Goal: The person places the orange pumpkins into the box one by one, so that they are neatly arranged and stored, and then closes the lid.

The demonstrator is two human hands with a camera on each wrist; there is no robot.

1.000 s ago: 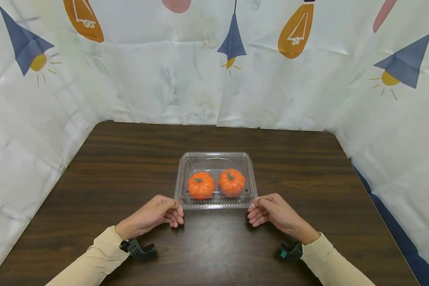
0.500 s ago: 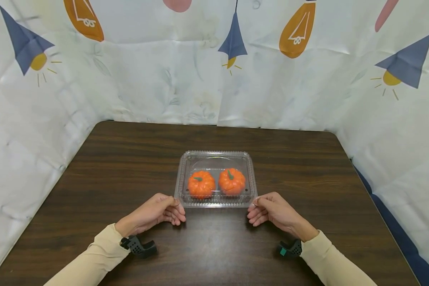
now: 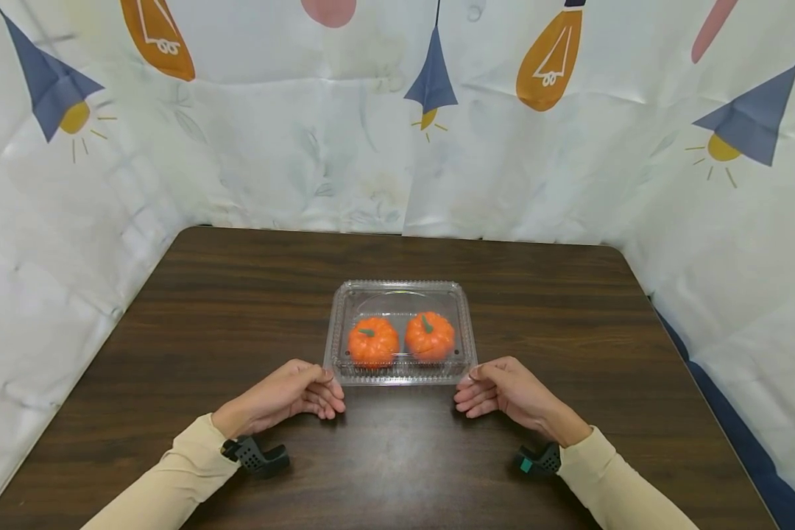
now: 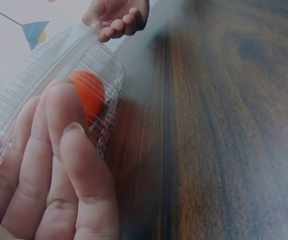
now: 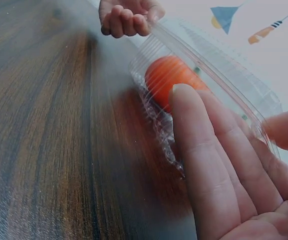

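From the head view, the clear plastic clamshell container (image 3: 400, 331) is sitting lid down on the dark wooden table (image 3: 238, 309), its long axis running left to right, square in front of the person. Two small orange pumpkins (image 3: 400, 340) are lying side by side inside. The left hand (image 3: 285, 397) is resting at the near left corner and the right hand (image 3: 506, 394) at the near right corner, so the box lies straight ahead between them, neither hand closer than the other. Both grips look loosely curled, thumbs up at the front rim.

Over to the left wrist view: the left hand (image 4: 49, 175) is filling the lower left, fingers laid together and fairly straight alongside the ribbed end wall of the container (image 4: 59, 65), one pumpkin (image 4: 88, 95) glowing orange just past the fingertips. Whether the thumb is pinching the rim, I cannot tell. The other hand is curling at the far corner.

Now the right wrist view: the right hand (image 5: 228, 170) is mirroring that, fingers extended along the container's (image 5: 208, 75) end, thumb hovering on the lid side, the rim lying between thumb and fingers. A pumpkin (image 5: 171, 80) is sitting just beyond.
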